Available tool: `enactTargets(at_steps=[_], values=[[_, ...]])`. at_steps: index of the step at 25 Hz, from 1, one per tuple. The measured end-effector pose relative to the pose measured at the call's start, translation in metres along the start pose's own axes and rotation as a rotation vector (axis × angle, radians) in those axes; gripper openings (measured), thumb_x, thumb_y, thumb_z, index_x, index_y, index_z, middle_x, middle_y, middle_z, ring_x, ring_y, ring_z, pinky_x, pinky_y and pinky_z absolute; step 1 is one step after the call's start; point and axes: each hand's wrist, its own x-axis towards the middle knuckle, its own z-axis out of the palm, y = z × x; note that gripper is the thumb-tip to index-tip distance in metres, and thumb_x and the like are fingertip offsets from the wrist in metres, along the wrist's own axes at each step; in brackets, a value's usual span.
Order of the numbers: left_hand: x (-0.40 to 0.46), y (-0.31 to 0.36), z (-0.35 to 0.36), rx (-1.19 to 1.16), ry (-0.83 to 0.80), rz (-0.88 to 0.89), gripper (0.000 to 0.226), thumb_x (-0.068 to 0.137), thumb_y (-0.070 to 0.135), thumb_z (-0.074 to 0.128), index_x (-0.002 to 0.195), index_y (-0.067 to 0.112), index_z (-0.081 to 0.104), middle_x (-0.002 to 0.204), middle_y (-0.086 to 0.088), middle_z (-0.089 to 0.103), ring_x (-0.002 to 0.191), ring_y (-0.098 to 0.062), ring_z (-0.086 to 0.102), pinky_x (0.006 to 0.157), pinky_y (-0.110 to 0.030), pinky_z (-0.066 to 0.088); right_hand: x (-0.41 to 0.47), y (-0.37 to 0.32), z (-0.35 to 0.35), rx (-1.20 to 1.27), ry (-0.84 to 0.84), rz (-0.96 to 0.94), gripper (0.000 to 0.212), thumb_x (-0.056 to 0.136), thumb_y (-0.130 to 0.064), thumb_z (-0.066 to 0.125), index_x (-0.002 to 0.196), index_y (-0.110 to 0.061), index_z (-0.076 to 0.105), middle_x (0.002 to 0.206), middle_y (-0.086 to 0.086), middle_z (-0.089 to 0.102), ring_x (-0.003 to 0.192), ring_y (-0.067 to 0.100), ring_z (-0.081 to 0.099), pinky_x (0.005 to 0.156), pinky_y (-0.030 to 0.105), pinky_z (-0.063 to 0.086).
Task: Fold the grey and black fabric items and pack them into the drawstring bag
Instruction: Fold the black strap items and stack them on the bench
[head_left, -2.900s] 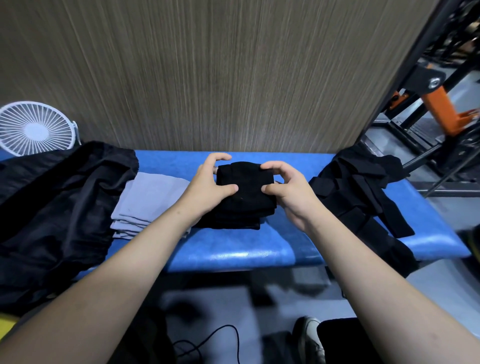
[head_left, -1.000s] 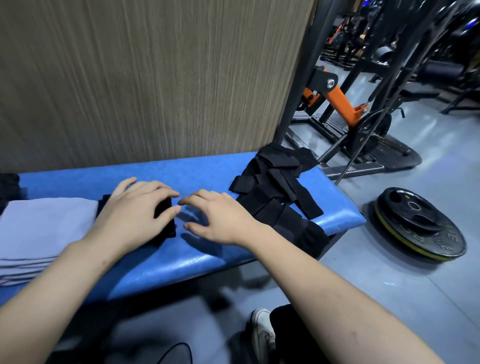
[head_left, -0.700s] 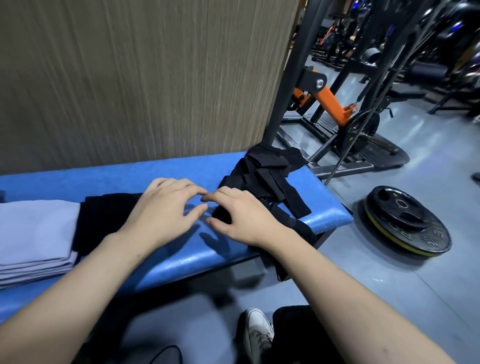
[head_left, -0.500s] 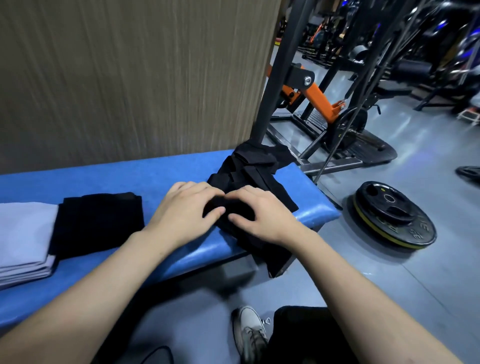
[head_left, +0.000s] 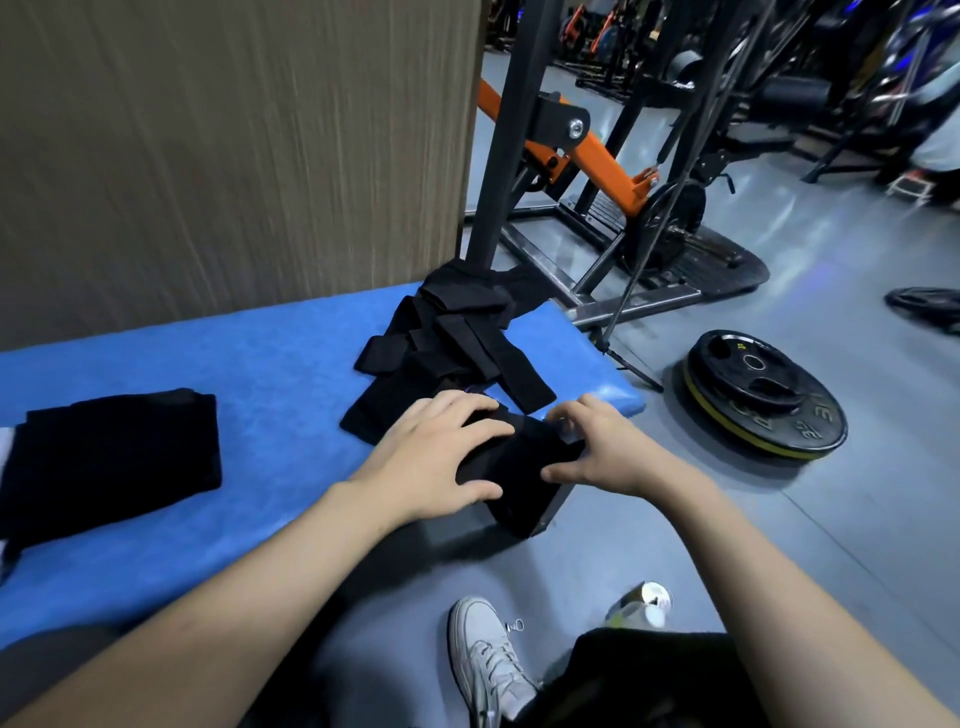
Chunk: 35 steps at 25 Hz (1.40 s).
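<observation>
Head view — the only one supplied. The left hand (head_left: 436, 457) lay with fingers spread and gently bent over the near end of a black fabric piece (head_left: 511, 467) at the right end of the blue bench (head_left: 260, 374); the thumb pressed against the cloth's near side. The right hand (head_left: 602, 447) was at the same piece from the other side, fingers curled over its far edge, thumb extended below — whether it pinched the cloth or merely touched it could not be told. Between the two hands the cloth draped over the bench edge. Just beyond the fingertips lay the black strap pile (head_left: 447, 338), touching or overlapping the piece. Well to the left of the left hand sat a folded black stack (head_left: 114, 457).

Judgement: the fabric looked soft, light and limp, not fragile; it would sag unless taken at two corners of one edge. No drawstring bag was visible.
</observation>
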Motion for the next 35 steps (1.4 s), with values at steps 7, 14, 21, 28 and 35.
enactTargets(at_steps=[7,14,21,28,35], values=[[0.011,0.003,0.017,0.118,-0.022,-0.016,0.075,0.075,0.055,0.069,0.143,0.037,0.043,0.155,0.01,0.03,0.145,-0.016,0.022,0.113,-0.035,0.029,0.003,-0.017,0.02,-0.005,0.065,-0.023,0.085,0.066,-0.048,0.086,0.135,-0.027,0.042,0.118,-0.003,0.04,0.107,0.018,0.049,0.088,0.033,0.046],[0.011,-0.006,0.011,0.052,0.06,-0.043,0.059,0.081,0.036,0.065,0.138,0.038,0.05,0.148,0.009,0.04,0.14,-0.014,0.032,0.103,-0.033,0.041,0.008,-0.032,0.039,0.023,0.181,-0.022,0.043,0.082,-0.02,0.072,0.116,-0.022,0.045,0.113,0.0,0.041,0.087,0.031,0.061,0.072,0.039,0.051],[0.019,-0.027,-0.011,0.01,0.283,-0.144,0.056,0.085,0.001,0.062,0.129,0.036,0.061,0.131,0.011,0.053,0.117,-0.014,0.048,0.072,-0.035,0.054,0.007,-0.03,0.01,0.21,0.24,0.041,0.016,0.082,-0.006,0.049,0.085,-0.021,0.055,0.074,-0.003,0.059,0.071,0.021,0.054,0.06,0.032,0.041],[0.036,-0.041,-0.021,0.102,0.59,-0.286,0.065,0.082,-0.009,0.054,0.133,0.03,0.061,0.134,-0.001,0.056,0.119,-0.025,0.05,0.068,-0.036,0.048,-0.005,-0.023,-0.025,1.061,0.258,0.211,0.018,0.08,0.006,0.035,0.074,-0.005,0.046,0.069,0.013,0.046,0.056,0.031,0.054,0.052,0.035,0.049],[0.038,-0.027,-0.011,0.148,0.298,-0.115,0.049,0.099,0.053,0.038,0.137,0.03,0.058,0.151,0.0,0.044,0.141,-0.024,0.034,0.122,-0.042,0.011,-0.001,-0.036,-0.027,1.373,0.126,0.019,0.022,0.084,0.005,0.033,0.08,-0.004,0.053,0.072,0.02,0.06,0.065,0.039,0.059,0.057,0.039,0.05]])
